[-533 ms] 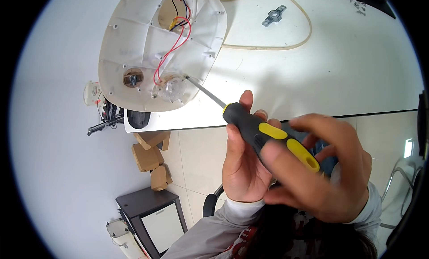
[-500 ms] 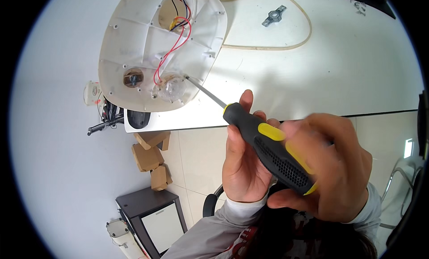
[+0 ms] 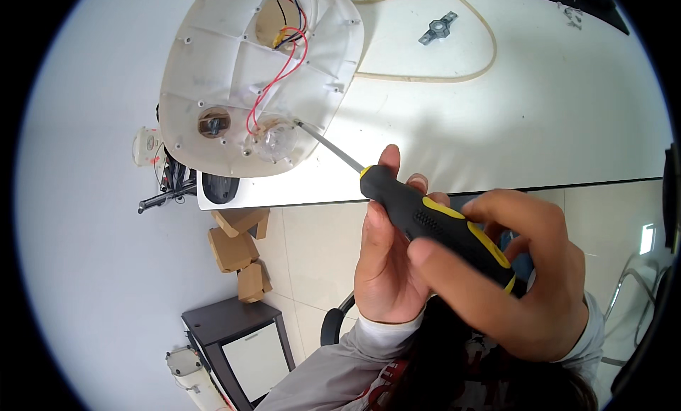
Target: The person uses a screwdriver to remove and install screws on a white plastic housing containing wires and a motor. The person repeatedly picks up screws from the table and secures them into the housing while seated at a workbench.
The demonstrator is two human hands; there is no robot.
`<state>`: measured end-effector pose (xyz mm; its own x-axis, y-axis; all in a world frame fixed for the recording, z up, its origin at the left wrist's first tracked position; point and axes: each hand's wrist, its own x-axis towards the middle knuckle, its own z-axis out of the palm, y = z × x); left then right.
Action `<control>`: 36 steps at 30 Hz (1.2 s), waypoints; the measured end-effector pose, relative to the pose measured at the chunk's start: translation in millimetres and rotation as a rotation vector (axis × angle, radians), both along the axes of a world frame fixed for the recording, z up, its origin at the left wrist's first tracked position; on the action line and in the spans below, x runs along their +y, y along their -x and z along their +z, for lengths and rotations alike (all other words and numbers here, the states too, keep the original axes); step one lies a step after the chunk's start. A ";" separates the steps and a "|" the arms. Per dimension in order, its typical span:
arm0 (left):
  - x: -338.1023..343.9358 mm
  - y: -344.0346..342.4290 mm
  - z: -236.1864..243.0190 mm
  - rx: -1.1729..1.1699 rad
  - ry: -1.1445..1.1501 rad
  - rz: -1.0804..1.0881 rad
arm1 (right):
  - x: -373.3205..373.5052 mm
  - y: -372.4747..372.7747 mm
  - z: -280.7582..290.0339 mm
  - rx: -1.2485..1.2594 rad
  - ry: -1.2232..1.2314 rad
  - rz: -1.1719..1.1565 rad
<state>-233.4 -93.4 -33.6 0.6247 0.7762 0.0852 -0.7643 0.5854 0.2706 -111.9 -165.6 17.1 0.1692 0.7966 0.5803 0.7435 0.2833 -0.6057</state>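
Note:
A black and yellow screwdriver [image 3: 443,223] slants up to the left, its tip at a screw point beside a clear round part [image 3: 276,141]. That part sits in the underside of a white oval plastic housing [image 3: 280,70]. Beneath the front of the handle, my left hand [image 3: 390,269] steadies it between thumb and fingers. My right hand [image 3: 525,283] grips the rear of the handle, thumb on the near side and fingers on the far side. Red wires [image 3: 280,81] run from the clear part to the housing's round opening; a dark fitting [image 3: 213,123] is set in at the left.
On the white table [image 3: 567,113] lie a small grey metal bracket [image 3: 439,28] and a looped beige cable [image 3: 489,45]. A black object [image 3: 220,189] is by the table's left corner. Below stand cardboard boxes [image 3: 234,249] and a dark cabinet [image 3: 234,322].
My right hand has shifted its fingers and thumb around the handle, and the screwdriver has rotated. The tip stays by the clear part; the left hand keeps its hold.

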 end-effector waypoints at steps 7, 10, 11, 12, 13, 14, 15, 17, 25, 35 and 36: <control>7.0 3.5 10.3 0.142 0.008 -0.071 | -8.9 -6.2 1.5 0.051 0.188 -0.006; 4.9 -3.3 21.4 0.145 -0.036 -0.038 | -1.3 3.2 1.3 0.060 0.048 -0.066; 3.7 -4.7 26.4 0.143 -0.021 -0.042 | -0.2 7.6 3.2 0.071 0.011 -0.093; 3.7 -4.3 25.7 0.096 0.015 -0.055 | 0.2 8.4 4.5 0.089 -0.020 -0.080; 4.0 -2.1 22.2 0.051 0.048 -0.062 | 0.5 8.3 2.2 0.056 -0.023 -0.052; 4.4 -0.3 18.6 0.005 0.082 -0.070 | 0.1 8.2 0.1 0.023 -0.026 -0.025; 5.2 0.4 15.8 0.032 0.085 -0.049 | 0.7 7.7 -1.9 -0.010 -0.029 0.002; 3.8 -1.7 18.1 0.083 0.118 -0.014 | 1.4 6.4 -3.2 -0.033 -0.009 0.004; 9.7 2.0 12.8 0.109 0.064 -0.012 | -8.7 -5.9 2.0 -0.071 0.223 -0.021; 44.0 5.4 24.9 0.108 0.209 0.164 | -2.8 -3.4 8.7 0.128 0.134 0.010; 51.5 4.9 26.1 0.126 0.188 0.215 | -3.1 -3.8 9.1 0.138 0.137 0.021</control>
<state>-238.3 -42.0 -7.5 0.4412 0.8863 -0.1404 -0.8431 0.4630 0.2736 -108.1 -168.7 26.3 0.2221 0.8707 0.4388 0.6455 0.2060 -0.7355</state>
